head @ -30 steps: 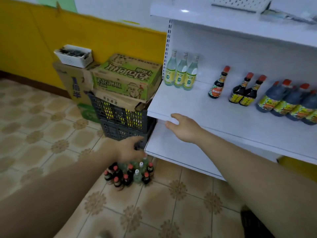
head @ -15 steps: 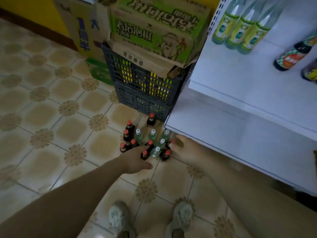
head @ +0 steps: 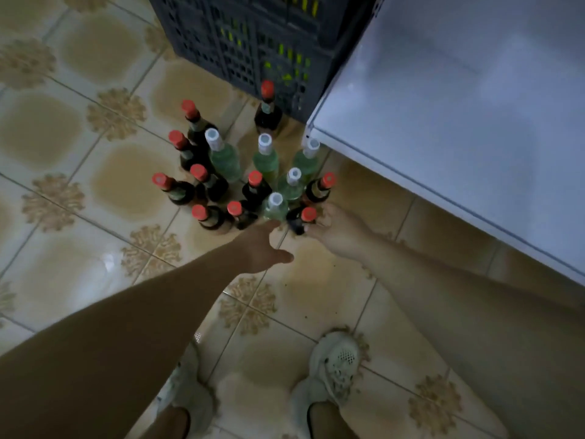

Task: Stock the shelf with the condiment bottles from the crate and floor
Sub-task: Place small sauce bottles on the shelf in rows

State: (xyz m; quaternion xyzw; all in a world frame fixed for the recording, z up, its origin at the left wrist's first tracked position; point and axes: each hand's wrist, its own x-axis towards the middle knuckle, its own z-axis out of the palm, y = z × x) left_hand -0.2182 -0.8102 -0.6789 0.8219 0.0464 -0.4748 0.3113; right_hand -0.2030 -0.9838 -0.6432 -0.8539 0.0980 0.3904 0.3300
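Both arms are stretched down to the cluster of red-capped dark and white-capped clear bottles (head: 224, 158) standing on the patterned tiled floor (head: 95, 185). The left hand (head: 264, 245) is spread, thumb out, fingertips at a clear bottle (head: 274, 206). The right hand (head: 340, 231) is curved beside a blurred red-capped bottle (head: 300, 218); its grip cannot be told. The dark plastic crate (head: 247, 42) is cut off above.

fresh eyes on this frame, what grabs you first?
A tight cluster of bottles, dark with red caps and clear green with white caps, stands on the tiled floor in front of the dark crate, beside the white shelf corner. The left hand and right hand both reach its near edge; the right is at a red-capped bottle, grip unclear.
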